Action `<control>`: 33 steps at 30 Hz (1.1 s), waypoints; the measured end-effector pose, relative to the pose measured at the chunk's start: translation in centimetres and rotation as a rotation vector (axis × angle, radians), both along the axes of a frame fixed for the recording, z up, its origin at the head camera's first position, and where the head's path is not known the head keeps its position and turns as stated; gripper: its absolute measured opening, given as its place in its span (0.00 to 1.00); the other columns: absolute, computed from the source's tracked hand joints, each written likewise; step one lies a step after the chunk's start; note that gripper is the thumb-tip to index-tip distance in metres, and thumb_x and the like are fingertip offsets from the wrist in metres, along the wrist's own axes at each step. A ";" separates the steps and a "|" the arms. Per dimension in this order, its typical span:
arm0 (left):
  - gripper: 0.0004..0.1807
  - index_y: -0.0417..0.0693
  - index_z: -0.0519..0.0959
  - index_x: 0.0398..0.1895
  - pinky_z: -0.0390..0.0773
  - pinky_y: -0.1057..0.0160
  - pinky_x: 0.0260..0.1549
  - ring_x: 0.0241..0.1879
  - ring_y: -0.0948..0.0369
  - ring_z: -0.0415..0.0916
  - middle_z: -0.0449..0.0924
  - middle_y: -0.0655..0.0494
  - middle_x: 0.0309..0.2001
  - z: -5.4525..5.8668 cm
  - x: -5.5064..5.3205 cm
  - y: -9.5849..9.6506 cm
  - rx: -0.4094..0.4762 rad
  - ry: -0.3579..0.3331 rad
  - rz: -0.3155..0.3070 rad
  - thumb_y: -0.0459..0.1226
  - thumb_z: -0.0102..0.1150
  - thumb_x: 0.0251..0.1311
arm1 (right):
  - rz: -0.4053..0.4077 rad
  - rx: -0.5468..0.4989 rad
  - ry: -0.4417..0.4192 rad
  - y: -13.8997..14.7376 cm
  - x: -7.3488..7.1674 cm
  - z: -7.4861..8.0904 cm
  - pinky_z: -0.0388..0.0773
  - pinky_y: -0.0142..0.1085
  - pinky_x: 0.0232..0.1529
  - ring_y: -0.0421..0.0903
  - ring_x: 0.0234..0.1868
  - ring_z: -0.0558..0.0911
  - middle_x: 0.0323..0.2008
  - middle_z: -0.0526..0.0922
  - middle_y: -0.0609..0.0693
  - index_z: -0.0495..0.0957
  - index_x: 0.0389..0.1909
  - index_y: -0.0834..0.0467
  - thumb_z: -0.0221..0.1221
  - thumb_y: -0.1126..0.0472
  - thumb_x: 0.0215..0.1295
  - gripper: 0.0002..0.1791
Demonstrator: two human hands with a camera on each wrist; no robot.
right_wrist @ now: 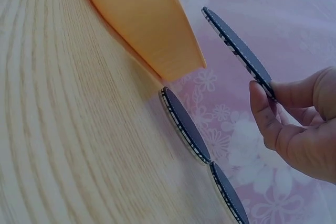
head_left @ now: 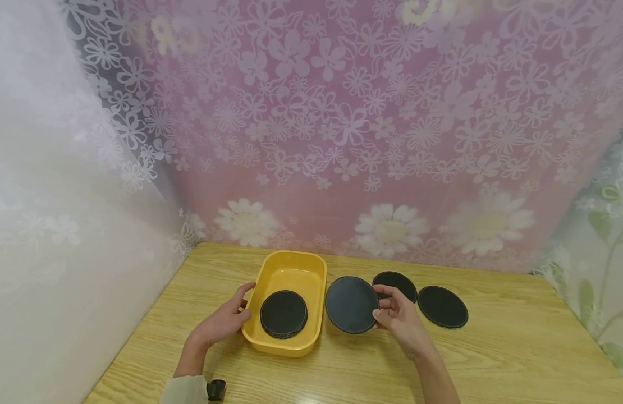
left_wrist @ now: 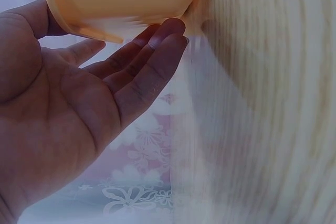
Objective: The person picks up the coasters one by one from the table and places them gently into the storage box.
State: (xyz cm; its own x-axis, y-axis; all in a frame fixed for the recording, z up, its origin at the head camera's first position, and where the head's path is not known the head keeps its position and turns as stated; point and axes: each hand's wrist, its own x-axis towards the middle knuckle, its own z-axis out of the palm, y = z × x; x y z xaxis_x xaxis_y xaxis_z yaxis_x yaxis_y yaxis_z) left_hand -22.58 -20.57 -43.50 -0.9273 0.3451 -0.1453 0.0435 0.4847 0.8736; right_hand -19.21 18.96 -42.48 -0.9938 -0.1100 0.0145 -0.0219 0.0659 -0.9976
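- Yellow tray: landmark; black disc, perhaps stacked, inside.
- Held disc: raised, right of tray, pinched by right hand.
- Left hand: fingers relaxed, touching tray's left wall.
- Two discs: farther right.
- Step, seemingly: transfer; next calls for clearing tray's rim.

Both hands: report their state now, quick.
Left hand: open, touching the yellow rounded-rectangular tray.
Right hand: closed, pinching a flat, round, dark disc with stitched edge.

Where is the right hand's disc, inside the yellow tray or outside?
Outside: the right hand pinches the disc by its edge above the table; the head view shows it beside the yellow tray.
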 end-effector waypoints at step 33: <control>0.35 0.52 0.48 0.79 0.81 0.54 0.36 0.41 0.51 0.78 0.67 0.33 0.57 -0.4 -0.1 -0.6 0.102 -0.069 -0.016 0.35 0.45 0.72 | 0.048 -0.021 -0.018 -3.6 -0.3 0.5 0.82 0.46 0.40 0.49 0.36 0.81 0.43 0.75 0.65 0.63 0.69 0.65 0.56 0.75 0.65 0.30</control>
